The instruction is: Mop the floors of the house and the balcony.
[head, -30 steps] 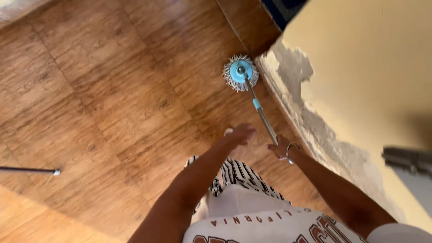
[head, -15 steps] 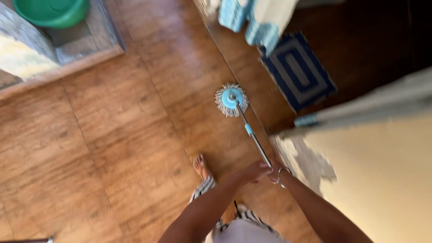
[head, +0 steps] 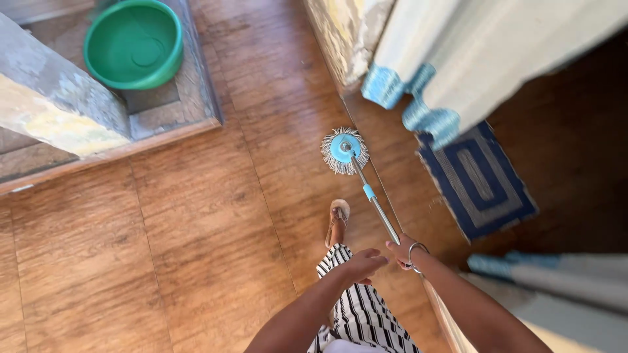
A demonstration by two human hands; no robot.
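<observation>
The right hand (head: 402,253), a bangle at its wrist, is closed around the lower end of the mop (head: 366,191) pole. The left hand (head: 361,264) sits just beside it, fingers loosely curled and apart from the pole; whether a fingertip touches the metal cannot be told. The two hands are close together, the right one nearer the pole. From them the pole runs up and to the left in the head view, away from the person, so its long axis slants forward over the floor (head: 196,248) down to the round mop head (head: 345,150), a blue disc ringed with pale fringe lying flat on the brown wood-look boards. The mop head rests well ahead of the hands, near the foot of a peeling wall corner (head: 343,39) and just left of a blue patterned mat (head: 481,180) lying in a doorway. A pale curtain (head: 451,59) with blue trim hangs over the mat's far edge. One sandalled foot (head: 337,216) stands between mop head and hands, left of the pole. Far off at the floor's upper left, a green basin (head: 134,44) sits in a sunken stone-edged recess.
</observation>
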